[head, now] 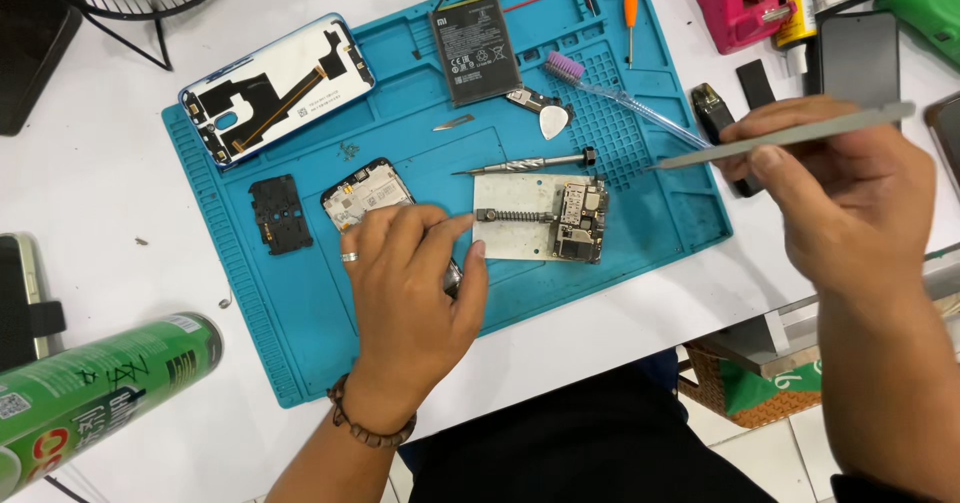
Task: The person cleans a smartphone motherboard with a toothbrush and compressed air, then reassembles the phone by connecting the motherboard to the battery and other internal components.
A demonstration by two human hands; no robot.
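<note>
Right hand pinches tweezers lying near-level, tips pointing left; left hand, fingers loosely extended, touches clamp plate.

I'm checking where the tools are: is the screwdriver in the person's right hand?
No. The right hand holds grey tweezers, while the screwdriver lies untouched on the blue mat above the circuit board.

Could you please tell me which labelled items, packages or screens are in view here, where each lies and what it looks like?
Spray can: bottom left, lying on its side, green cylinder with white and red label.
Battery: top of blue mat, flat black rectangle with pale markings.
Back cover: mat's upper left, white inside, blue-edged, small sticker.
Dark phone: upper right, screen blank.
</note>
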